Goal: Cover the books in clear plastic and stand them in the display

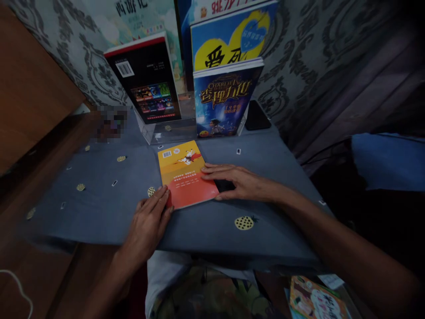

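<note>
An orange and yellow book (186, 175) lies flat, back cover up, on a table covered with a blue-grey cloth (99, 208). My left hand (149, 223) rests on the cloth at the book's near left corner, fingertips touching its edge. My right hand (237, 181) lies flat across the book's right edge, fingers spread on the cover. Neither hand grips anything.
A black book (146, 79) and a dark blue book (222, 99) stand upright in a clear holder (156, 130) at the back. Larger colourful books lean against the patterned wall behind. A dark flat object (256, 116) lies back right. Another book (315, 301) sits below the table.
</note>
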Available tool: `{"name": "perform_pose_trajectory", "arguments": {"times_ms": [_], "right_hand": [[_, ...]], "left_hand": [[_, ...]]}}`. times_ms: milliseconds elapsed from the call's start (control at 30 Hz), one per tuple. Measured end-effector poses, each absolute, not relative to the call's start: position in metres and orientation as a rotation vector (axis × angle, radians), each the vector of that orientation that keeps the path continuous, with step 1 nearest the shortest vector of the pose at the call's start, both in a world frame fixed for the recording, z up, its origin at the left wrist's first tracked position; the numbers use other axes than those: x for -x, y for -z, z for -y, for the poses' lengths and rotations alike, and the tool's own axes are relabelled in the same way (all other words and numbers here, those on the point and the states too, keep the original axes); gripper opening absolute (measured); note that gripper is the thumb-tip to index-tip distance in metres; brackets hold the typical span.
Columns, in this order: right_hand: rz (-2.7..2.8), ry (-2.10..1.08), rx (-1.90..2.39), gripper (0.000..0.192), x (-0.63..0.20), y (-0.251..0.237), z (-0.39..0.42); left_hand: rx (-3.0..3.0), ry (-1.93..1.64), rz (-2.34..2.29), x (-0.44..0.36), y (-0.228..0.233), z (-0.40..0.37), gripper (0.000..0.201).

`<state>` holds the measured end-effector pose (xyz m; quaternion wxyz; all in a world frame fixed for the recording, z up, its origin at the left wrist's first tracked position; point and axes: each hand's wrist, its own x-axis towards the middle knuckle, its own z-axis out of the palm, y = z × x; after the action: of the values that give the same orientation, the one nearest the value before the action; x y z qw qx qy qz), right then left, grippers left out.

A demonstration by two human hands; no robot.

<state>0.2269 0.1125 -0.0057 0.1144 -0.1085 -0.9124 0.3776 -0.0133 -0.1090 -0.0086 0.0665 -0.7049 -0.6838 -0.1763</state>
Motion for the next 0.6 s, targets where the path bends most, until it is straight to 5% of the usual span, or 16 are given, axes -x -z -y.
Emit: {"name": "perform_pose_trajectory", "arguments": {"times_ms": [600], "right_hand": [[2.673, -1.085, 0.345, 0.068, -0.226, 0.005, -0.108]], "left_hand": [[2.157, 0.405, 2.304, 0.079, -0.013, -0.003, 0.045]]}}
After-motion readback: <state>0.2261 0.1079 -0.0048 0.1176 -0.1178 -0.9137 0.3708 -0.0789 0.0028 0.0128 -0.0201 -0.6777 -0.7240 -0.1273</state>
